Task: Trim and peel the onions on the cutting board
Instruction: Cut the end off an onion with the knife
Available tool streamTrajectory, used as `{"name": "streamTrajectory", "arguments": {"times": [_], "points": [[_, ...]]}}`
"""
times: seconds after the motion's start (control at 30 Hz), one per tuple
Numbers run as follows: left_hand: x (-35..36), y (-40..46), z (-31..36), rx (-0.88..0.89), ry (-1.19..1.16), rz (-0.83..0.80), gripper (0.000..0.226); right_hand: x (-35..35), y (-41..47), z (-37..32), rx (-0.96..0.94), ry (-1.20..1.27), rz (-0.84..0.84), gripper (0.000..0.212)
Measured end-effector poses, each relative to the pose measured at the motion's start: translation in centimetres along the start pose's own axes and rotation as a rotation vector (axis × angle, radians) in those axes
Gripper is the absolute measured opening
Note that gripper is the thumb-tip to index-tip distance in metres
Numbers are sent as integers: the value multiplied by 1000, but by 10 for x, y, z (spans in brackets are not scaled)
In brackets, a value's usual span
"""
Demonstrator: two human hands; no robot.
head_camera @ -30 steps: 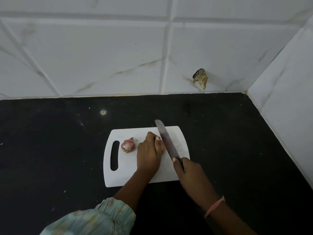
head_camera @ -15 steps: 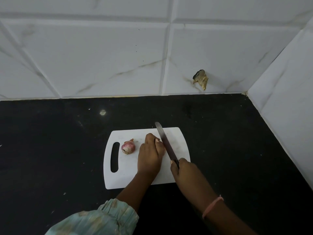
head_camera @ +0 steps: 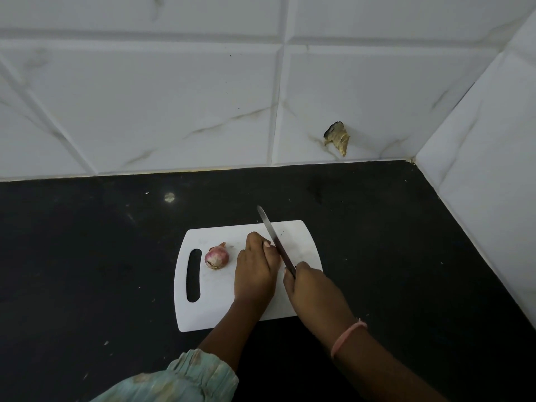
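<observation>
We cannot see the onion being trimmed: it sits under our left hand (head_camera: 255,265), whose fingers curl down over it at the middle of the cutting board (head_camera: 301,236), just left of the blade. So we cannot tell which way its root and stem ends point. The second onion (head_camera: 217,257) lies in plain sight left of that hand, beside the board's handle slot, skin on; its dry tip points toward the upper right of the frame and its pale root end faces down toward us, so its long axis runs roughly bottom left to top right.

Our right hand (head_camera: 313,291) is closed round the handle of the knife (head_camera: 275,240). The blade runs from lower right up to the upper left, its tip reaching past the board's far edge, its flat close against the left fingertips (head_camera: 268,245).

To do this cut well, we judge we should keep those fingertips tucked back, let the knuckles guide the blade, take only a thin slice off the end, and hold the onion steady so it cannot roll. The board lies on the dark counter (head_camera: 87,256).
</observation>
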State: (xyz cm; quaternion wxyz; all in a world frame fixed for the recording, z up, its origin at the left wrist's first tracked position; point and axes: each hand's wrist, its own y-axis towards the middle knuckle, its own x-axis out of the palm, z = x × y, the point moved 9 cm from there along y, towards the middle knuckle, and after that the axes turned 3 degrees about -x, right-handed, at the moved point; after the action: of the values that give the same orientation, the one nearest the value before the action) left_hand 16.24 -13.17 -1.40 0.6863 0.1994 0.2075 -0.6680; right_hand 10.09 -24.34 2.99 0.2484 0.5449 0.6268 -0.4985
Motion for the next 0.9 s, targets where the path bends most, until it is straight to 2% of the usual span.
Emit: {"name": "streamTrajectory", "arguments": {"times": [0.2, 0.43, 0.57, 0.73, 0.9], "points": [[2, 0, -1, 16, 37, 4, 13, 3, -12, 6, 6, -23, -41, 24], [2, -1, 0, 4, 59, -7, 11, 0, -19, 5, -4, -35, -43, 24], [2, 0, 2, 5, 62, -6, 12, -7, 0, 1, 21, 40, -61, 25], [5, 0, 0, -21, 81, -19, 11, 0, -24, 6, 17, -34, -71, 27], [3, 0, 3, -24, 73, -9, 13, -16, -1, -3, 49, 96, -114, 31]]}}
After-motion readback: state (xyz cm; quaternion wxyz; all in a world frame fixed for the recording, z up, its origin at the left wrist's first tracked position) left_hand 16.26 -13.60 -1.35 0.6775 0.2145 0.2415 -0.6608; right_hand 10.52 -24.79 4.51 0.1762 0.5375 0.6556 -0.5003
